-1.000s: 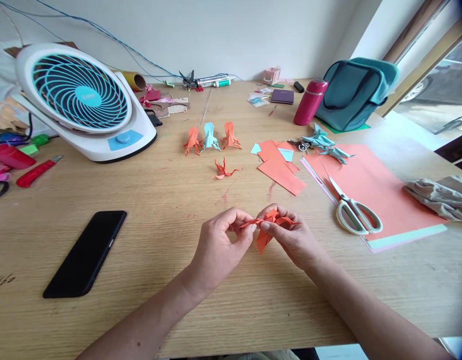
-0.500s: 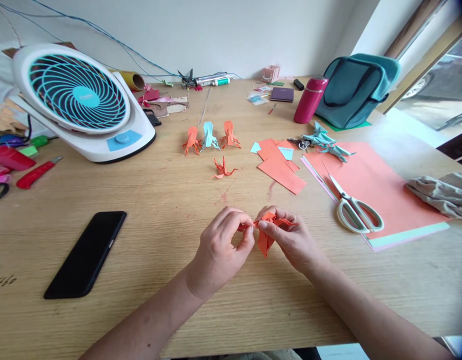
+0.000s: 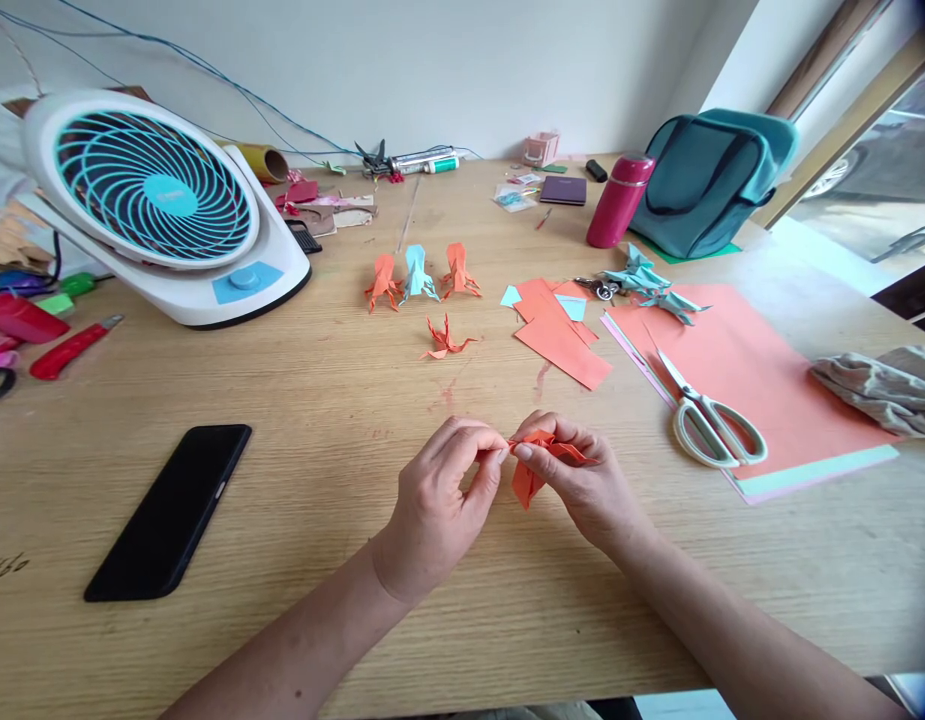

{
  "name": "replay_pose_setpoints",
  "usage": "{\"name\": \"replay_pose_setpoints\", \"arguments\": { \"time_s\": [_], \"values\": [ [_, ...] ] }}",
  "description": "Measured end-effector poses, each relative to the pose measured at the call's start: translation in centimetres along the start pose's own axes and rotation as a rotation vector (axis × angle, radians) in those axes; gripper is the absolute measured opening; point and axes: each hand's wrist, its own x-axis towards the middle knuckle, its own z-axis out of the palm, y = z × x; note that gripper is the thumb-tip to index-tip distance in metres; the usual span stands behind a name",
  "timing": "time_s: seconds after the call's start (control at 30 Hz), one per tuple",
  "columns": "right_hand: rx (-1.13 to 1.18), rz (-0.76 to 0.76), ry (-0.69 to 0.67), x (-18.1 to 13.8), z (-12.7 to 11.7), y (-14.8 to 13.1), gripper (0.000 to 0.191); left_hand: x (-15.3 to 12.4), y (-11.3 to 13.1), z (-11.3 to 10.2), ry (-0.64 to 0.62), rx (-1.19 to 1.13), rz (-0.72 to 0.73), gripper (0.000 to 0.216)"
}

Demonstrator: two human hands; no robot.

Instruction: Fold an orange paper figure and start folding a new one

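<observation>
An orange origami figure (image 3: 528, 484) with thin folded limbs is held between my hands, above the front of the table. My left hand (image 3: 447, 500) pinches the tip of one narrow limb between thumb and index finger. The body is gripped by my right hand (image 3: 586, 485), thumb on top; part of the paper is hidden behind those fingers. Beyond my hands lies a small orange folded paper piece (image 3: 446, 340). Farther back stand an orange origami figure (image 3: 384, 280), a light blue one (image 3: 417, 273) and another orange one (image 3: 458, 270).
Orange paper offcuts (image 3: 559, 335) and white-handled scissors (image 3: 717, 425) on orange sheets (image 3: 792, 390) lie to the right, near blue folded figures (image 3: 642, 275). A black phone (image 3: 169, 510) and a fan (image 3: 169, 200) are at left. A pink bottle (image 3: 619, 200) stands by a teal bag (image 3: 709, 185).
The pinched limb now shows less beyond my left fingertips, and the paper body has tilted slightly. Both hands keep nearly the same place.
</observation>
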Motion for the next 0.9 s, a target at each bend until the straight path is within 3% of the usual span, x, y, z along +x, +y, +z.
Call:
{"name": "replay_pose_setpoints", "arguments": {
  "time_s": [0.13, 0.53, 0.7, 0.9],
  "values": [
    [-0.030, -0.016, 0.045, 0.0, 0.4, -0.3, 0.026, -0.1, 0.2, 0.3, 0.010, -0.038, -0.044, 0.014],
    [-0.214, -0.051, 0.087, -0.6, 0.3, -0.3, 0.022, -0.5, 0.7, 0.9, -0.056, -0.327, -0.385, 0.009],
    [-0.127, -0.030, 0.095, -0.5, 0.5, -0.5, 0.025, -0.6, 0.6, 1.0, -0.062, -0.417, -0.508, 0.003],
    [-0.089, -0.052, 0.110, -0.1, 0.5, -0.7, 0.029, -0.4, 0.6, 1.0, -0.040, -0.418, -0.486, 0.004]
  ]
}}
